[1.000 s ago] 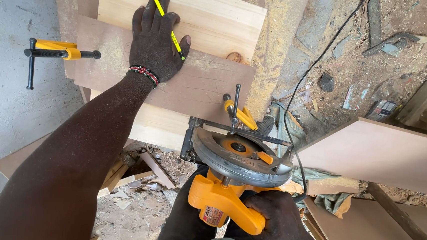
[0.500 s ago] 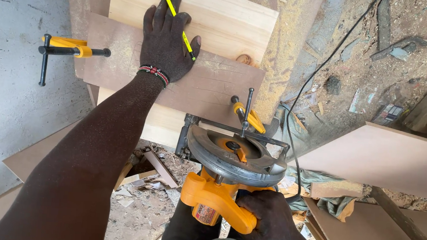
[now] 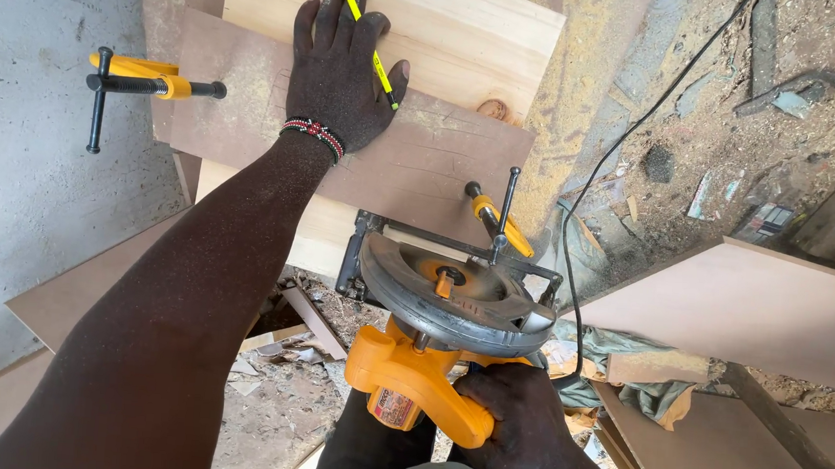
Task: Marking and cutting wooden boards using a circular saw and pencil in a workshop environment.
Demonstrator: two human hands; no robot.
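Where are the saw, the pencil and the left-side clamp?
saw (image 3: 452, 296), head view, on the grey blade guard.
pencil (image 3: 376, 60), head view, on the yellow shaft beside the left hand's thumb.
clamp (image 3: 139, 80), head view, on its yellow bar at the board's left edge.

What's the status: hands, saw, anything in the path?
Left hand flat on brown board, pencil between fingers. Right hand grips circular saw. Clamp beside saw.
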